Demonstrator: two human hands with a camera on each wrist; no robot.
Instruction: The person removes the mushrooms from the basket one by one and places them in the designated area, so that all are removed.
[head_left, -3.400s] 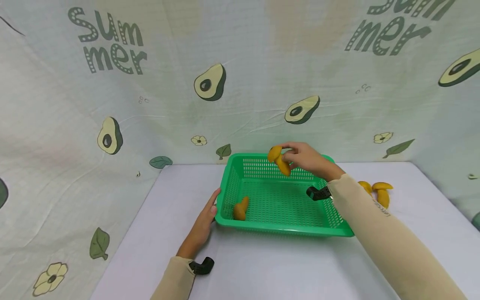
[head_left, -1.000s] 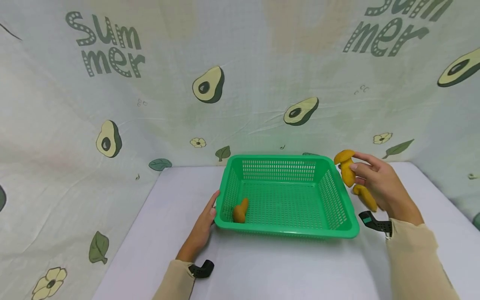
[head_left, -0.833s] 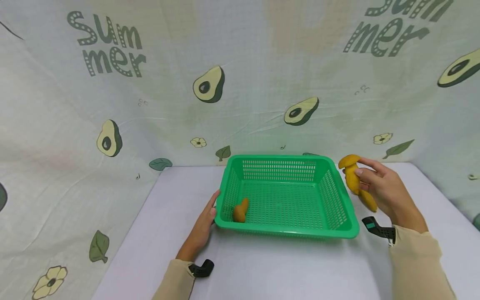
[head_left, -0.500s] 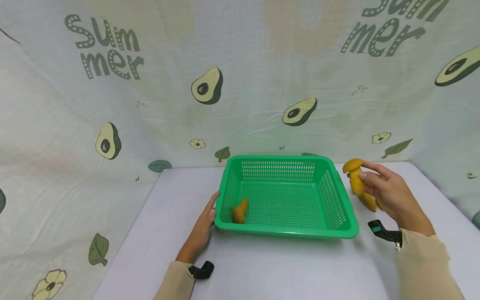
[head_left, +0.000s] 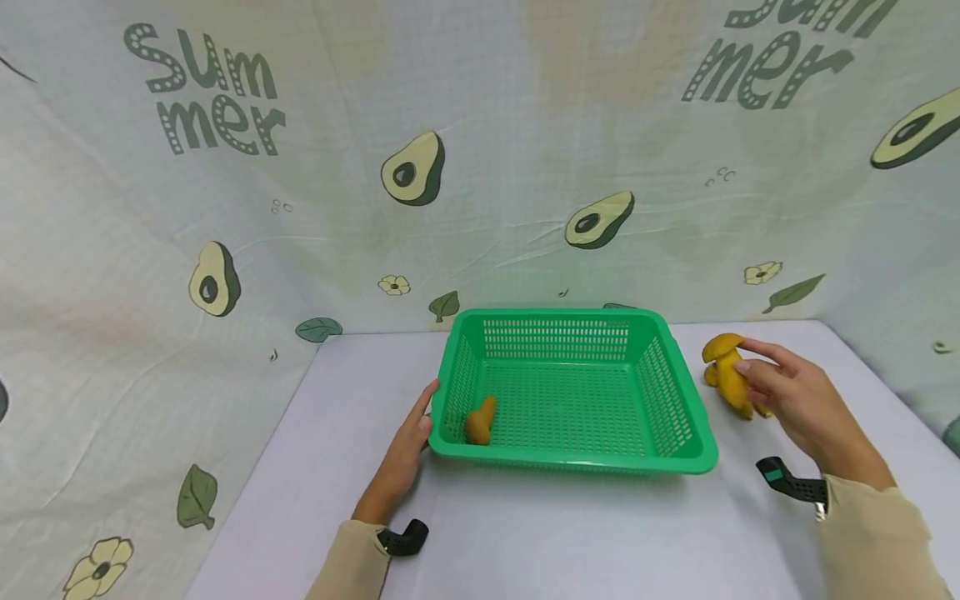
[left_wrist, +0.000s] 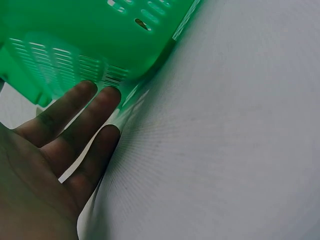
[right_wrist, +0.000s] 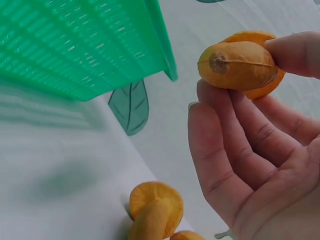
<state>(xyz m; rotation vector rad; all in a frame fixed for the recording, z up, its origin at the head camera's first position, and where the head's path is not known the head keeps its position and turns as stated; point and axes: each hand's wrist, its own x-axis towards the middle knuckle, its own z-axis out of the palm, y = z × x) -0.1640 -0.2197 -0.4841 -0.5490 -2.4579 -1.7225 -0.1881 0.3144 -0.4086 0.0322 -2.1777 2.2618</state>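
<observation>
My right hand (head_left: 806,408) pinches a yellow-orange mushroom (head_left: 729,375) by its stem, thumb against fingers, to the right of the basket. In the right wrist view the stem end of this mushroom (right_wrist: 240,64) faces the camera. Behind and below it lies another mushroom (right_wrist: 156,205), partly cut off, with the edge of a further mushroom (right_wrist: 186,235) beside it. My left hand (head_left: 401,454) is at the left side of the green plastic basket (head_left: 573,460). Its straight fingers (left_wrist: 107,102) reach the basket's outer wall in the left wrist view. One brownish mushroom (head_left: 480,422) lies in the basket's front left corner.
A white table (head_left: 585,533) carries everything. Behind it hangs a pale cloth (head_left: 495,108) printed with avocados, leaves and lettering. The basket's raised rim stands between the two hands.
From above the basket, my right hand has moved right with the mushroom, then lowered it over the other mushrooms on the table. My left hand and the basket have stayed put.
</observation>
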